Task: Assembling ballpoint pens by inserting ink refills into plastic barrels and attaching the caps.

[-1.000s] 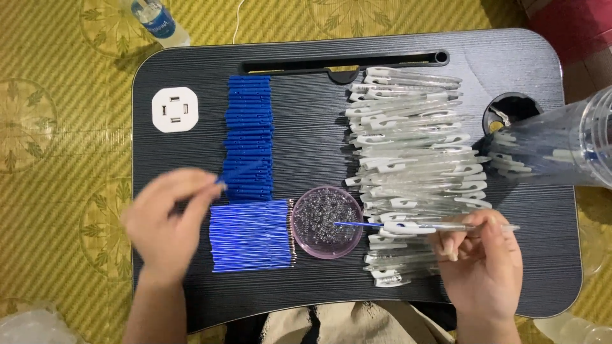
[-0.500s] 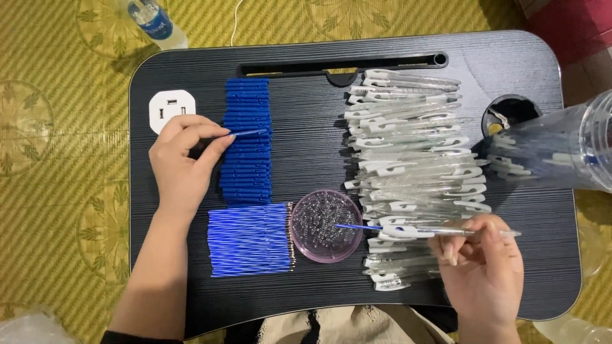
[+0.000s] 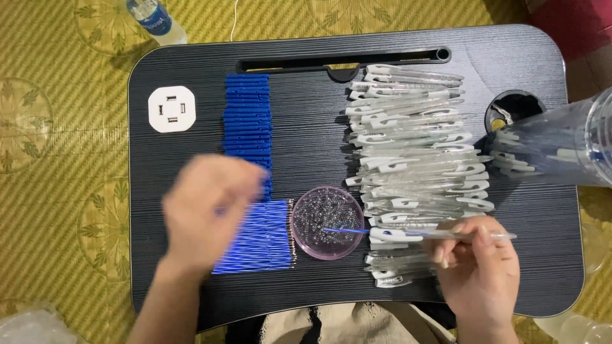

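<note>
1. The left hand (image 3: 207,213) is a motion blur over the black lap table (image 3: 306,89), above the lower bundle of thin blue refills (image 3: 258,237). Whether its fingers pinch anything cannot be told; a dark streak near the palm may be a refill.
2. Behind that hand, a column of blue caps (image 3: 247,124) runs up the table, with a white socket block (image 3: 171,109) to its left.
3. The small round dish of tiny clear beads (image 3: 327,222) sits just right of the refills.
4. The right hand (image 3: 478,271) has its fingers closed on a clear pen barrel (image 3: 446,235), held level, whose blue tip (image 3: 344,230) reaches over the dish. The heap of clear barrels (image 3: 414,153) lies behind it, and a clear plastic jar (image 3: 561,150) lies tipped at the far right.
5. Judged step: pen assembly, with the left hand fetching a part to the held barrel. The next move calls for fine alignment of a thin part with the barrel.
6. Half a second ago the left hand was at the cap column; it has swung down toward the refills. The right hand has barely shifted.
</note>
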